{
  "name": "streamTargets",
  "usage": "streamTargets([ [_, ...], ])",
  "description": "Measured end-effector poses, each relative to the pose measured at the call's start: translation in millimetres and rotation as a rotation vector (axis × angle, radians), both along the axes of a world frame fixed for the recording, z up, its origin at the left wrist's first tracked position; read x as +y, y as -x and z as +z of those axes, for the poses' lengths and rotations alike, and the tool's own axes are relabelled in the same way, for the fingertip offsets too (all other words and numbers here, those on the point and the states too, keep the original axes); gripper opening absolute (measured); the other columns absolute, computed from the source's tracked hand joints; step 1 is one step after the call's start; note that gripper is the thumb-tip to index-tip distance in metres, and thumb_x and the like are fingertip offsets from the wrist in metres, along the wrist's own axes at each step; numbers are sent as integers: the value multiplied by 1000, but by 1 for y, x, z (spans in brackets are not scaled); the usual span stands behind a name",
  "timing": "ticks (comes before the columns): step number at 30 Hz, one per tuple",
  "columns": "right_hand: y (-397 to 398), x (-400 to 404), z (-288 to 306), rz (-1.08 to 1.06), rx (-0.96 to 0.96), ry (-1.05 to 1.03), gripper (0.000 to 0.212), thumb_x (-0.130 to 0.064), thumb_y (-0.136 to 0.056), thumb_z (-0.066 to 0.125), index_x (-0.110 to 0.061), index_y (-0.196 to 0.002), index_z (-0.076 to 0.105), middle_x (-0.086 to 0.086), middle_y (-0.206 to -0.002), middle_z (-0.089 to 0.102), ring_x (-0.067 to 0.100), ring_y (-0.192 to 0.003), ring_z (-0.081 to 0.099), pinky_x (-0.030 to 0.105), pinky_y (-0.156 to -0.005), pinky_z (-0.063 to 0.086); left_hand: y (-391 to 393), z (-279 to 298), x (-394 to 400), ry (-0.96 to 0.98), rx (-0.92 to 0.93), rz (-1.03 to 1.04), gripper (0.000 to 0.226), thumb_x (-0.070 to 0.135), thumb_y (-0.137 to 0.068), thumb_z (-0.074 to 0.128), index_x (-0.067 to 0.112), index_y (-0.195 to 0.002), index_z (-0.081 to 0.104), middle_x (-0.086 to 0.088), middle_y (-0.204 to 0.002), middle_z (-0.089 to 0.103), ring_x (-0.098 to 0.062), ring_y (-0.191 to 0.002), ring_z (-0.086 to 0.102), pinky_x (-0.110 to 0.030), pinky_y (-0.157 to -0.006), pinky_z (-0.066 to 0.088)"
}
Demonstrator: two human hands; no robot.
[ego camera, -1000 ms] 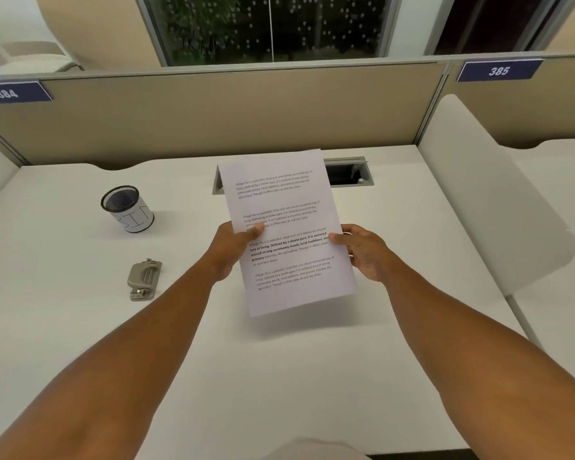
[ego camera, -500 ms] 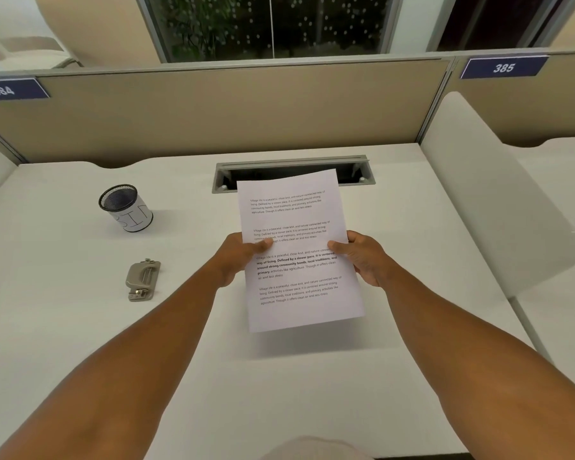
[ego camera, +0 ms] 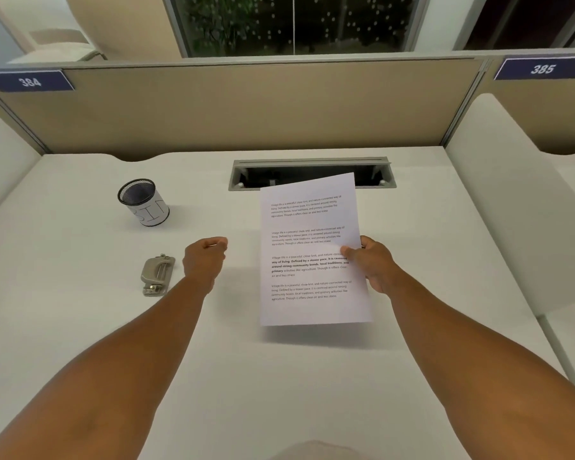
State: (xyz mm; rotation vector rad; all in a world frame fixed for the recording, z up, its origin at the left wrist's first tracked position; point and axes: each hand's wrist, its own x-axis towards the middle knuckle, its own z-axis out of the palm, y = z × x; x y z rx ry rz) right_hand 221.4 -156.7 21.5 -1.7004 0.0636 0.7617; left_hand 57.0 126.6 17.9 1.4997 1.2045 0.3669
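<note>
Being pinched at its 3 o'clock edge by the right hand (ego camera: 374, 265), thumb on the print, the sheet (ego camera: 312, 250) is held above the desk (ego camera: 279, 376), its top edge overlapping the slot (ego camera: 279, 171) at 12 o'clock. The left hand (ego camera: 204, 258) is curled into a fist, nothing held, apart from the sheet at its 9 o'clock. Punch (ego camera: 157, 274) is laid at 9 o'clock of that hand, cup (ego camera: 144, 203) at 11 o'clock.

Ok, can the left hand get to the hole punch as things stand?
Probably yes. The left hand, fingers curled and seemingly holding nothing, is just right of the hole punch with only bare desk between them. The sheet of paper is off on its other side, held by the right hand.
</note>
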Motion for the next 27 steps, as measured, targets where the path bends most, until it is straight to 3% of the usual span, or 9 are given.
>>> streamTargets([
  [3,2,6,-6,-25,10,9,21,-11,-88,67,-16,-108,65,8,-108,71,29,-99,69,42,-88,56,13,-1,18,-114,96,64,10,29,-84,65,27,-79,73,12,-70,65,-15,-68,58,-22,-56,42],
  [5,3,10,-10,-33,19,16,16,-11,-88,67,-20,-102,65,7,-106,72,29,-98,69,42,-87,56,21,-1,31,-196,155,102,14,32,-86,63,27,-74,69,17,-69,60,-17,-71,58,-20,-53,39],
  [10,5,22,-19,-36,15,37,13,-12,-88,67,-23,-93,64,6,-107,71,28,-98,69,45,-92,54,39,-10,64,-280,282,133,16,31,-87,59,26,-95,71,8,-90,66,-22,-87,61,-39,-80,58],
  [13,6,29,-23,-25,12,45,14,-12,-88,66,-22,-97,65,6,-108,71,28,-98,68,44,-91,55,50,-19,77,-308,312,164,23,31,-88,61,22,-107,71,0,-105,71,-27,-105,63,-34,-78,54],
  [17,6,36,-28,-12,17,56,14,-13,-88,67,-22,-99,65,5,-107,72,28,-99,69,44,-92,54,60,-27,90,-346,426,226,37,36,-86,64,20,-119,64,-8,-122,64,-33,-124,51,-30,-80,37],
  [22,4,43,-34,-1,25,73,16,-14,-88,67,-21,-103,66,3,-106,72,27,-98,69,44,-91,55,74,-39,107,-319,564,202,42,37,-91,59,17,-128,56,-14,-132,55,-36,-130,39,-44,-95,43],
  [27,2,50,-35,6,40,89,12,-14,-88,67,-24,-94,66,1,-102,73,24,-92,70,40,-85,57,78,-46,116,-289,630,118,43,42,-95,51,15,-127,62,-15,-127,60,-37,-127,41,-40,-88,40],
])
